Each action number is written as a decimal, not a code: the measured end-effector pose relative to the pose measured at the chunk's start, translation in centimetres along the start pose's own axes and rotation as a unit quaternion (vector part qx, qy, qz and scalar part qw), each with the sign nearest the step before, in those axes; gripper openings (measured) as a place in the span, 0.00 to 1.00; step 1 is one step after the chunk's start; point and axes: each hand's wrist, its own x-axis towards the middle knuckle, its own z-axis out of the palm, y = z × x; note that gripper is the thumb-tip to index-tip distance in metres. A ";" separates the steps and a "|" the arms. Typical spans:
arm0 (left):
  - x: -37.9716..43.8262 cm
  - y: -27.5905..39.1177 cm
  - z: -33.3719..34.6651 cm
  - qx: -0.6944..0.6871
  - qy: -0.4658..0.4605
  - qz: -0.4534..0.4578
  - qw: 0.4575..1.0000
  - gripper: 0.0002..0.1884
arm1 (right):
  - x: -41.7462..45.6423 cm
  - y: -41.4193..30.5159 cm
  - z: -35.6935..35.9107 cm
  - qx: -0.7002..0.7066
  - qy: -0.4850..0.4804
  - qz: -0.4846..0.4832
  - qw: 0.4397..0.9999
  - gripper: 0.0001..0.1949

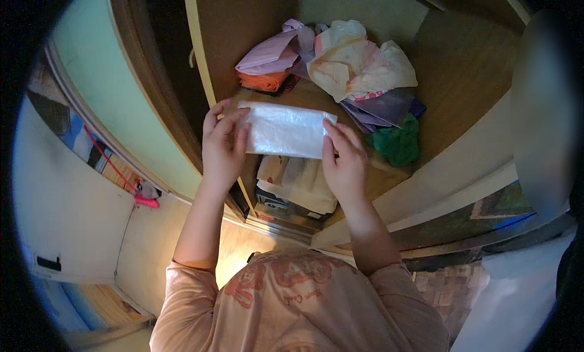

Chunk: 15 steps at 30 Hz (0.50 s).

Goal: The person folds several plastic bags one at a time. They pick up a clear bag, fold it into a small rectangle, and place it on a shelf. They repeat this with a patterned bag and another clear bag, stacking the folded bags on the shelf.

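Between my two hands is a flat, folded sheet of shiny whitish plastic point(287, 129), probably a plastic bag. My left hand point(224, 144) grips its left end, with the fingers over the edge. At the right end, my right hand point(343, 156) pinches the plastic between thumb and fingers. The folded plastic is held in front of an open wooden cabinet, above a shelf point(269, 98). Behind it on that shelf lie a crumpled cream bag point(362, 67), a folded lilac bag point(269, 55), an orange bundle point(264, 81) and a crumpled green bag point(397, 142).
Below my hands, a whitish printed cloth or bag point(296, 183) lies on a dark box point(283, 206). A pale green sliding door panel point(118, 87) stands at the left. A pink broom or brush point(147, 200) rests on the floor beyond it. Dark purple bags point(378, 108) lie beside the green one.
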 end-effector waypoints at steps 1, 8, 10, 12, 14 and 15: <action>0.7 1.2 0.0 0.074 0.000 0.043 0.996 0.19 | 0.6 0.2 0.7 -0.023 -0.005 0.006 1.000 0.15; 0.6 -0.4 1.8 0.178 -0.207 0.206 0.940 0.28 | 2.0 1.6 5.2 -0.131 -0.028 0.078 0.988 0.18; 0.7 -1.5 2.2 0.185 -0.225 0.215 0.932 0.28 | 2.2 0.7 5.1 -0.221 -0.003 0.043 0.974 0.19; 0.9 -2.1 2.3 0.178 -0.232 0.224 0.930 0.28 | 2.2 0.0 5.2 -0.257 0.011 -0.005 0.966 0.21; 1.0 -2.6 2.5 0.185 -0.234 0.234 0.925 0.30 | 2.3 -0.6 6.1 -0.238 0.014 -0.066 0.969 0.23; 1.0 -2.8 2.5 0.189 -0.236 0.236 0.923 0.30 | 2.6 -1.2 6.5 -0.245 -0.007 -0.067 0.967 0.23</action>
